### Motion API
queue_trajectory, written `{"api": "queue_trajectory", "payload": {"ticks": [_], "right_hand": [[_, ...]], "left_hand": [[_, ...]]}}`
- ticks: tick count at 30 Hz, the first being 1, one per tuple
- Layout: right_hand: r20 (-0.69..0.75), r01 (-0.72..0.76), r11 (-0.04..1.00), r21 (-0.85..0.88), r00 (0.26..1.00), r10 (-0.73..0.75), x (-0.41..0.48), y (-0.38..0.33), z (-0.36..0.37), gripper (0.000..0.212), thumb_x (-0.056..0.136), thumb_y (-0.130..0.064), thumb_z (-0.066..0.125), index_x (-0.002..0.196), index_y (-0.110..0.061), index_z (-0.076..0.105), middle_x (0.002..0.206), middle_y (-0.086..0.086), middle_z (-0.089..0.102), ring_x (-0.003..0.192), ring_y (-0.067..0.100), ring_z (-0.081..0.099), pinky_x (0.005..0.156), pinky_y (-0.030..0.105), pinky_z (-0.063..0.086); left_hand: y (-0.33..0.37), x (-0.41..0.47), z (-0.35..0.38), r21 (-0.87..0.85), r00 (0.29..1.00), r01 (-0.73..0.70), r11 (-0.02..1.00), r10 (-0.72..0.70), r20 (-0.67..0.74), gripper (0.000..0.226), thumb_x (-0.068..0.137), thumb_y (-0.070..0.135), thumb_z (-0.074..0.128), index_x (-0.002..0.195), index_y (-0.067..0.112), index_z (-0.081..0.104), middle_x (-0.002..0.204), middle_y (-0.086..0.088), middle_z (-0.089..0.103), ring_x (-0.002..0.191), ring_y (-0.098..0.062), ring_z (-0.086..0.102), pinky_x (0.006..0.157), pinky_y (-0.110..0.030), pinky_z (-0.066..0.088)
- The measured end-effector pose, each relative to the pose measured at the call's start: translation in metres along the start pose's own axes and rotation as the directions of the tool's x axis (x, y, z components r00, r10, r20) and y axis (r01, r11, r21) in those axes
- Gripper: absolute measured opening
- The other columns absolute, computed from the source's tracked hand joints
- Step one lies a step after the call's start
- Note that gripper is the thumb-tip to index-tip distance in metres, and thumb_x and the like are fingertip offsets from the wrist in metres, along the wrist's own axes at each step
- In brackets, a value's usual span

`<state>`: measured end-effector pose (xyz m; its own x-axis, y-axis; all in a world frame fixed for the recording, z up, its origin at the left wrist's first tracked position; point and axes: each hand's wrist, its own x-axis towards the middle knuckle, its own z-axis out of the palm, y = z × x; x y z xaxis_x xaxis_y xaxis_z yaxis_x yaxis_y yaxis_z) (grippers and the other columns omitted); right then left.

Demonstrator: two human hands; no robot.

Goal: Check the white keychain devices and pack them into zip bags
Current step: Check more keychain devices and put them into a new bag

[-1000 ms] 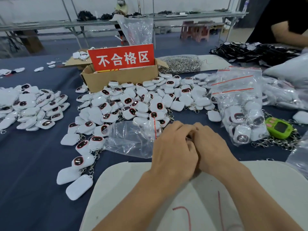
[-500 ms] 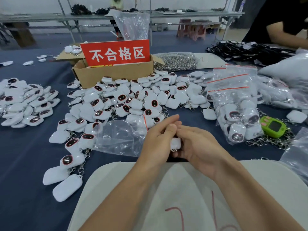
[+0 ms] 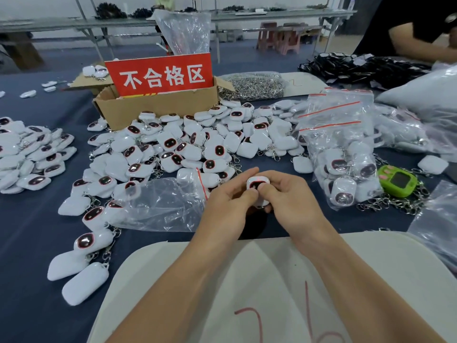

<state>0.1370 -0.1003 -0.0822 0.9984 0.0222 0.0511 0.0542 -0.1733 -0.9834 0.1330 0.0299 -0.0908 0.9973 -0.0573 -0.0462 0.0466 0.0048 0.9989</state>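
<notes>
Since the frame half a second earlier, the white keychain device (image 3: pixel 257 186) has been turned face-up between the hands. Its dark screen, with a red glow at the top edge, is now shown to the camera.

At the far left, a separate heap (image 3: pixel 32 154) of the same devices is laid on the dark blue cloth (image 3: pixel 29 243). Nearer the middle, a larger loose heap (image 3: pixel 188 144) is spread in front of a cardboard box (image 3: pixel 158 110) marked by a red sign (image 3: pixel 160 74). An empty zip bag (image 3: pixel 158 206) is laid flat just beside the left hand (image 3: pixel 226 211), with its red-striped mouth (image 3: pixel 201 185) turned toward the hands.

The device is held above the cloth, just beyond the near white board (image 3: pixel 272 280). The left hand's fingers are curled round its left side and the right hand (image 3: pixel 294 206) is curled round its right side. Both thumbs are pressed on its face, so this is judged to be the checking step. Its long axis is pointed away from the body, tilted up.

The coming move is judged to turn on one relation — the bag's mouth lies directly left of the device, and the left hand is the nearer one to it. The right hand could therefore keep the device while the bag is opened.

Further right, filled zip bags (image 3: pixel 341 154) are stacked, and a green device (image 3: pixel 398 180) is lying on loose chains.
</notes>
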Motion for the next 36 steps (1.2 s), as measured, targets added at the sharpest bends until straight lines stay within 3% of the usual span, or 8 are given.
{"api": "queue_trajectory", "payload": {"ticks": [6, 10, 14, 18, 21, 27, 31, 36], "right_hand": [[0.174, -0.1, 0.982, 0.161, 0.982, 0.071, -0.002, -0.005, -0.003, 0.036, 0.064, -0.007, 0.058, 0.093, -0.019, 0.075, 0.081, 0.007, 0.074, 0.072, 0.012, 0.064, 0.062, 0.023, 0.048], [0.178, -0.086, 0.982, 0.17, 0.982, 0.055, -0.004, -0.006, 0.001, 0.034, 0.064, -0.005, 0.061, 0.093, -0.017, 0.074, 0.09, 0.02, 0.073, 0.076, 0.015, 0.063, 0.066, 0.027, 0.048], [0.156, -0.054, 0.992, 0.116, 0.987, 0.036, -0.004, -0.007, 0.004, 0.032, 0.071, -0.003, 0.062, 0.097, -0.017, 0.072, 0.094, 0.022, 0.072, 0.078, 0.017, 0.061, 0.07, 0.033, 0.046], [0.116, 0.0, 0.996, 0.086, 0.993, -0.01, -0.005, -0.005, 0.005, 0.034, 0.079, 0.006, 0.057, 0.095, -0.022, 0.07, 0.079, 0.001, 0.073, 0.071, 0.006, 0.064, 0.064, 0.018, 0.047], [0.061, 0.034, 0.998, 0.056, 0.997, -0.038, -0.007, -0.006, 0.005, 0.036, 0.089, 0.01, 0.054, 0.098, -0.022, 0.069, 0.072, -0.008, 0.073, 0.059, -0.001, 0.061, 0.057, 0.011, 0.045], [-0.053, 0.109, 0.969, -0.223, 0.991, -0.124, -0.007, -0.004, -0.003, 0.023, 0.091, -0.005, 0.061, 0.094, -0.028, 0.058, 0.07, 0.005, 0.07, 0.063, 0.024, 0.057, 0.065, 0.042, 0.049], [-0.148, 0.237, 0.904, -0.357, 0.941, -0.305, -0.008, -0.008, -0.008, 0.028, 0.08, 0.004, 0.066, 0.08, -0.023, 0.068, 0.073, -0.009, 0.069, 0.066, 0.006, 0.059, 0.063, 0.02, 0.043], [-0.201, 0.348, 0.824, -0.447, 0.859, -0.471, -0.012, -0.01, -0.007, 0.03, 0.074, 0.002, 0.07, 0.083, -0.027, 0.07, 0.085, -0.012, 0.07, 0.086, -0.001, 0.06, 0.077, 0.009, 0.044]], "left_hand": [[-0.001, 0.001, -0.001, 0.033, 0.988, -0.073, 0.997, 0.077, -0.132, 0.027, 0.089, 0.022, 0.065, 0.102, 0.044, 0.077, 0.105, 0.014, 0.078, 0.101, -0.01, 0.074, 0.099, -0.045, 0.057], [0.0, -0.003, 0.0, 0.097, 0.963, -0.155, 0.983, 0.173, -0.209, 0.025, 0.082, 0.028, 0.065, 0.093, 0.048, 0.076, 0.098, 0.018, 0.079, 0.097, -0.005, 0.074, 0.092, -0.041, 0.06], [-0.001, -0.004, -0.001, 0.155, 0.965, -0.152, 0.976, 0.181, -0.19, 0.028, 0.083, 0.032, 0.064, 0.109, 0.034, 0.076, 0.1, 0.016, 0.079, 0.097, -0.005, 0.074, 0.094, -0.038, 0.059], [-0.002, -0.004, -0.002, 0.183, 0.966, -0.155, 0.971, 0.187, -0.176, 0.037, 0.092, 0.026, 0.067, 0.129, 0.029, 0.07, 0.095, 0.017, 0.079, 0.093, 0.001, 0.073, 0.083, -0.015, 0.055], [-0.002, -0.007, 0.001, 0.254, 0.96, -0.182, 0.95, 0.227, -0.162, 0.037, 0.094, 0.03, 0.06, 0.13, 0.034, 0.068, 0.089, 0.021, 0.077, 0.089, 0.0, 0.073, 0.085, -0.021, 0.055], [0.003, -0.014, -0.002, 0.398, 0.894, -0.272, 0.876, 0.383, -0.231, 0.012, 0.091, 0.032, 0.072, 0.1, 0.04, 0.074, 0.085, 0.022, 0.075, 0.087, -0.007, 0.072, 0.084, -0.039, 0.058], [-0.002, -0.016, -0.002, 0.5, 0.893, -0.239, 0.833, 0.391, -0.225, 0.018, 0.087, 0.02, 0.078, 0.09, 0.037, 0.074, 0.08, 0.025, 0.072, 0.081, 0.003, 0.07, 0.082, -0.032, 0.058], [-0.001, -0.018, -0.004, 0.421, 0.878, -0.286, 0.861, 0.412, -0.245, 0.027, 0.083, 0.009, 0.082, 0.091, 0.035, 0.08, 0.085, 0.027, 0.074, 0.082, 0.002, 0.072, 0.082, -0.021, 0.057]]}}
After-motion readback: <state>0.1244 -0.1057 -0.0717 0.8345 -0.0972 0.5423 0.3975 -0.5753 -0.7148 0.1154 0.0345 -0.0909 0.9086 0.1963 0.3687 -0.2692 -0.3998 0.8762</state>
